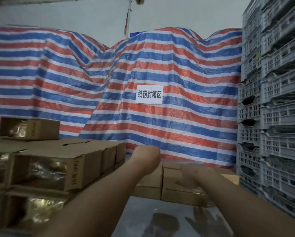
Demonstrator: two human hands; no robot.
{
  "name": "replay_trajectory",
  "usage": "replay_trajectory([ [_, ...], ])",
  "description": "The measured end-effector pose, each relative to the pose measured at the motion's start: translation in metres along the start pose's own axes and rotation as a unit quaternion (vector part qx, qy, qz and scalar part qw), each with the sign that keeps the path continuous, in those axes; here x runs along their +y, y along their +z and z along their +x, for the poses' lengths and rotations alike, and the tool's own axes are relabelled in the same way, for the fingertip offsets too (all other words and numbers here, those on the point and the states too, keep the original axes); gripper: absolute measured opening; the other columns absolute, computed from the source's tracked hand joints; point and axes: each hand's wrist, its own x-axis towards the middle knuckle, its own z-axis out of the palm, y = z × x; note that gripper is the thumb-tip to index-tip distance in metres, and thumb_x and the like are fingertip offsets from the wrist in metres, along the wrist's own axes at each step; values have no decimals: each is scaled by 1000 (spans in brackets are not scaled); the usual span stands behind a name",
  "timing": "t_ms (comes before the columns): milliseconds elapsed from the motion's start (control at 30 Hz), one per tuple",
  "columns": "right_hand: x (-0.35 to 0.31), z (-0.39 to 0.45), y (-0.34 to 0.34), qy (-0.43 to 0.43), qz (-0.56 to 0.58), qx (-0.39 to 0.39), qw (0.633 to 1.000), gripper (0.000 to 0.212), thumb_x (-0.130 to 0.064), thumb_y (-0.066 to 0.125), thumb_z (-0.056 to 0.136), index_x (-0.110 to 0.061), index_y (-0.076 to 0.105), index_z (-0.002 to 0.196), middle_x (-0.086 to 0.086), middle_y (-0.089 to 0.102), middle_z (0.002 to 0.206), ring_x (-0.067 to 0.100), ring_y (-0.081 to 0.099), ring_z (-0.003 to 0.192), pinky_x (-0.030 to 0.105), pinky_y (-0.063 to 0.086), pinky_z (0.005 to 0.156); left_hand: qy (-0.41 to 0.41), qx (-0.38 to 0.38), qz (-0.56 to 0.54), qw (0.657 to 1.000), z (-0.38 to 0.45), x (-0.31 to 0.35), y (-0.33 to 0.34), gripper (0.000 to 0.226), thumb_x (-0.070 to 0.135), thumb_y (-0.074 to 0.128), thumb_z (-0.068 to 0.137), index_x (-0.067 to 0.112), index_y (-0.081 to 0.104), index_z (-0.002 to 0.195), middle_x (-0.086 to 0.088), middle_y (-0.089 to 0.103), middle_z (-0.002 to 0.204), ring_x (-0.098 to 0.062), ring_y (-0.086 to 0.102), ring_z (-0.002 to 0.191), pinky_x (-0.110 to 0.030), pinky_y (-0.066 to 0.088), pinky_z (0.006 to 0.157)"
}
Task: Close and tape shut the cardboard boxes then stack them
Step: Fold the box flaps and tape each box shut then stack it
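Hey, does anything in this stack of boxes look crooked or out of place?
One small cardboard box sits alone atop the left stack, turned at an angle to the rows beneath. Otherwise nothing stands out; the image is blurry near the hands.

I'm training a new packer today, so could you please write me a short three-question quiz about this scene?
1. True or false: the white sign hangs on the striped tarp.
2. What stands stacked along the right edge? A) grey plastic crates B) wooden pallets C) metal drums
3. Fill in: the single small box sits on top of the ____ of cardboard boxes at the left.

Key:
1. True.
2. A, the grey plastic crates.
3. Stack. Both the left hand and the right hand reach to the low boxes in front; motion blur hides their grip.
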Motion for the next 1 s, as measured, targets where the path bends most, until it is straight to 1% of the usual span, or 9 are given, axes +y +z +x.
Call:
replay_trajectory([
  [100,-24,-8,-13,-30,-48,-2,998,49,-52,57,95,-29,48,137,0,56,123,21,52,112,37,43,100,28,5,95,995,-19,-26,-26,9,18,57,97,16,62,104,0,61,92,-18,63,83,-33,56,79],
  [167,-40,-14,-23,-46,-65,-15,997,50,-54,53,96,-26,53,136,0,58,123,21,54,112,37,45,101,19,-2,107,994,-34,-39,-45,9,17,62,94,17,62,103,0,61,93,-18,62,84,-33,55,81],
  [300,-72,-30,-45,-79,-65,-21,995,51,-57,49,97,-20,57,132,4,62,126,23,58,115,39,46,104,-48,49,-61,996,-64,-76,-85,38,29,68,89,26,51,123,1,59,116,-21,60,105,-36,49,89],
  [400,-98,-41,-63,-103,-62,-10,993,54,-57,50,97,-20,52,136,3,61,127,24,58,115,40,46,105,-78,50,-87,992,-88,-107,-113,42,26,62,92,26,43,129,-1,56,119,-23,58,105,-41,49,91],
  [567,-152,-39,-91,-160,-57,17,985,40,-50,51,99,-19,58,124,3,63,116,20,58,103,37,46,96,-98,118,-34,988,-117,-173,-140,26,17,55,96,23,47,120,-1,61,109,-20,59,91,-34,50,79],
  [667,-196,-30,-107,-195,-50,46,978,46,-51,48,100,-17,55,130,7,60,131,25,57,113,38,46,96,-120,134,-2,984,-129,-215,-146,23,19,56,96,21,48,117,2,57,96,-19,59,84,-34,53,77],
  [733,-227,-20,-115,-223,-43,69,971,50,-49,48,100,-15,52,136,8,57,137,27,55,121,38,46,99,-141,135,12,981,-133,-248,-144,22,21,58,95,22,50,116,2,59,98,-19,61,86,-36,55,81],
  [867,-292,13,-124,-285,-33,99,953,43,-44,45,103,-14,53,132,8,60,127,24,57,108,33,45,86,-207,119,38,970,-131,-315,-126,8,25,55,97,20,57,103,1,62,90,-16,62,79,-34,57,79],
  [1000,-355,61,-126,-312,-38,103,944,39,-42,43,103,-14,52,129,8,58,120,23,57,99,36,48,83,-281,102,65,952,-112,-380,-99,20,26,45,102,19,59,89,0,61,80,-16,63,72,-36,57,77],
])
